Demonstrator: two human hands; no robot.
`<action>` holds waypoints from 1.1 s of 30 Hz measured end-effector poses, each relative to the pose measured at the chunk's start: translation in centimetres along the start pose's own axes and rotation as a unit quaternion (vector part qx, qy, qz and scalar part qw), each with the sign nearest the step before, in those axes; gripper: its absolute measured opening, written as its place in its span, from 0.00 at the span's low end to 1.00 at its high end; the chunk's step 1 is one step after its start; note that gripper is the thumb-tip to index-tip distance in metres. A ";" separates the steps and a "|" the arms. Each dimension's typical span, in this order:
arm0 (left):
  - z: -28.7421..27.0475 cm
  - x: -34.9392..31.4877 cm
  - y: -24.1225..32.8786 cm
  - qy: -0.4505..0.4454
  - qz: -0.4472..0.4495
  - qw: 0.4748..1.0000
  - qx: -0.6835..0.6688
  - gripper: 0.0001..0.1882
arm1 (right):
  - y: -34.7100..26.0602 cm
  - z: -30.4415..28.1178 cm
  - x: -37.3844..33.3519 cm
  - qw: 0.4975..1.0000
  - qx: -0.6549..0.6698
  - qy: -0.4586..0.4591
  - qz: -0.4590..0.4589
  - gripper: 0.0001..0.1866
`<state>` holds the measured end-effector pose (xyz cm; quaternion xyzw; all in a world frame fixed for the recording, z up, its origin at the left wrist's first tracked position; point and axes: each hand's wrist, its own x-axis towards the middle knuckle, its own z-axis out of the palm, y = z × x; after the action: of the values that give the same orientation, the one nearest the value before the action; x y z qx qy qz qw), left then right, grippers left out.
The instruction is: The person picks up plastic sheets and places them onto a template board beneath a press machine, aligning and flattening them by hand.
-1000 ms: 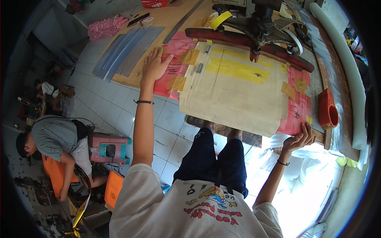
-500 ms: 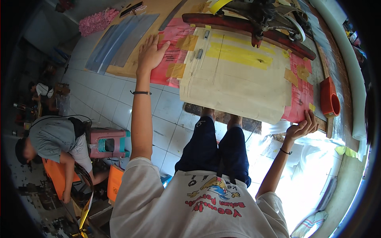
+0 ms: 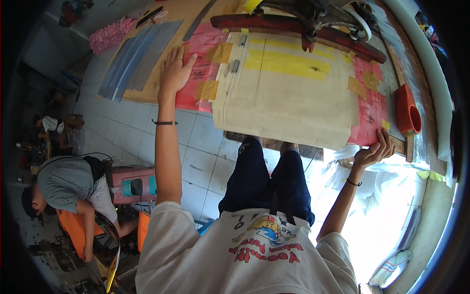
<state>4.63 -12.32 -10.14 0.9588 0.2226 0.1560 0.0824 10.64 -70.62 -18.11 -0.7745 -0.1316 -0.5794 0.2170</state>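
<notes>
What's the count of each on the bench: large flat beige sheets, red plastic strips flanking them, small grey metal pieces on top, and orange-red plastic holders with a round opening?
Large flat beige sheet: 1
Red plastic strips: 2
Small grey metal pieces: 2
Orange-red plastic holder: 1
Total: 6

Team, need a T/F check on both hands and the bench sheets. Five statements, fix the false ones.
1. The left hand lies palm down beside the left red plastic sheet's tape patches. True.
2. The right hand holds a phone. False: the right hand is at the right red plastic sheet's near corner.
3. A beige rectangular sheet spans between both red sheets. True.
4. Translucent blue-grey plastic sheets lie left of the left hand. True.
5. The beige sheet is unmarked. False: yellow strips cross it.
</notes>
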 end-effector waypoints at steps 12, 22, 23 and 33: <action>-0.5 -0.3 1.5 0.012 0.002 1.000 -0.029 0.43 | -6.0 -5.0 9.1 0.981 0.059 0.079 0.168 0.15; -1.0 -0.7 1.1 0.006 0.004 0.999 -0.034 0.42 | -19.7 5.7 13.9 0.785 0.238 -0.515 -0.250 0.19; -0.8 -0.3 1.4 0.007 0.002 0.999 -0.035 0.42 | -19.8 6.3 13.5 0.786 0.233 -0.517 -0.248 0.19; -0.5 -0.6 1.1 0.000 -0.001 1.000 -0.023 0.42 | -18.9 8.2 10.9 0.769 0.142 -0.578 -0.232 0.33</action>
<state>4.38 -13.52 -9.58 0.9565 0.2200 0.1606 0.1044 12.15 -50.62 -6.16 -0.8693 -0.4889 -0.0298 0.0662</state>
